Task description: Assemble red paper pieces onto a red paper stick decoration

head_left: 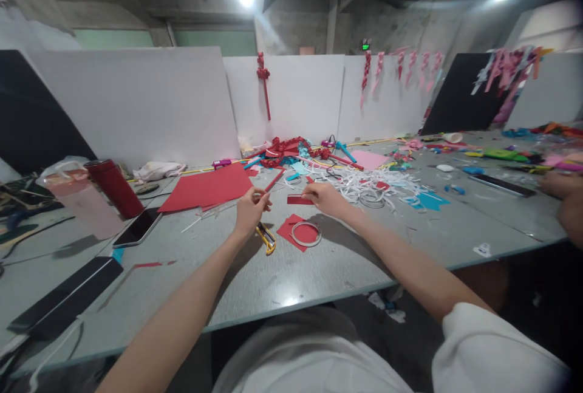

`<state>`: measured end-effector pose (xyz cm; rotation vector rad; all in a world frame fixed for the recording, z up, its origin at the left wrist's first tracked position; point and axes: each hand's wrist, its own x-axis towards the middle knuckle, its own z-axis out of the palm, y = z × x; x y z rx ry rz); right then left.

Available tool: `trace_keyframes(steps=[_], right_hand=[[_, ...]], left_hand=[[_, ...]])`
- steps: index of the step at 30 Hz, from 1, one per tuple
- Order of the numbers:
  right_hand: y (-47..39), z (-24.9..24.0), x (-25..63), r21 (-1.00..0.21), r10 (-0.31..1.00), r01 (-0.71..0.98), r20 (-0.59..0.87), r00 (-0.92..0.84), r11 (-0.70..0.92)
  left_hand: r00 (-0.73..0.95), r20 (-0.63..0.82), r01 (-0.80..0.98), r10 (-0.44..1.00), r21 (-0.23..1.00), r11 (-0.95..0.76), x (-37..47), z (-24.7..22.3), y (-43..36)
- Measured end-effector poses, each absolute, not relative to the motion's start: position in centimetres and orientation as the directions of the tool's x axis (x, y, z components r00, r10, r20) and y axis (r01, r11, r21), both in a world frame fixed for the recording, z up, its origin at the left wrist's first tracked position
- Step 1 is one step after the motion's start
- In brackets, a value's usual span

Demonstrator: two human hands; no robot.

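My left hand (249,212) is closed in a pinch above the table. From its fingertips a narrow red strip (274,180) slants up and away, apparently paper. My right hand (328,200) pinches the right end of a short, flat red paper strip (297,199), held level. Just below the left hand lies a yellow utility knife (266,240). Between my forearms, red paper pieces (291,227) rest on the table, with a roll of tape or pale ring (306,234) lying on them. A large red sheet (209,186) is flat beyond my left hand.
Paper shreds (378,185) and red paper scraps (286,149) are heaped ahead. A phone (136,227), red flask (116,188) and pink jug (84,201) stand or lie left. A black device (68,296) is nearer. Another person's hand (567,189) is at far right.
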<state>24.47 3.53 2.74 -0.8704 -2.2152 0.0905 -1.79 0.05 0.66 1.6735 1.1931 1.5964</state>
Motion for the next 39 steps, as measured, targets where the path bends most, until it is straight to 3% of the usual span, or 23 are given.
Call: trace_keyframes(steps=[8,14,18,22,28,34,39], right_hand=[[2.3,2.8,23.0,-0.238,0.549,0.529,0.61,-0.571,0.815],[2.5,2.6,22.6,-0.249,0.559,0.523,0.574,-0.598,0.815],[3.3,3.1,24.0,-0.342,0.627,0.553,0.611,-0.483,0.76],[3.6,3.4,25.0,-0.478,0.687,0.532,0.654,-0.316,0.699],[2.0,3.2,22.7,-0.807,0.8,0.138,0.515,-0.309,0.574],[0.9,2.7,20.8,-0.83,0.79,0.033,0.516,-0.331,0.557],[0.8,1.6,19.8,-0.859,0.814,0.032,0.472,-0.339,0.512]], left_hand=[[0.273,0.453,0.411,0.849,0.743,-0.529,0.3,0.1,-0.9],[0.295,0.366,0.449,0.883,0.762,-0.466,0.4,-0.5,-0.9],[0.205,0.362,0.423,0.909,0.805,-0.416,-0.3,-0.6,-0.3],[0.129,0.342,0.267,0.931,0.892,-0.365,-0.6,-0.8,0.3],[0.071,0.328,0.025,0.942,0.943,-0.331,0.3,-0.3,-0.4],[0.087,0.315,-0.089,0.945,0.947,-0.308,0.9,-0.1,-0.8],[0.13,0.353,-0.05,0.926,0.935,-0.35,1.4,0.0,-1.2]])
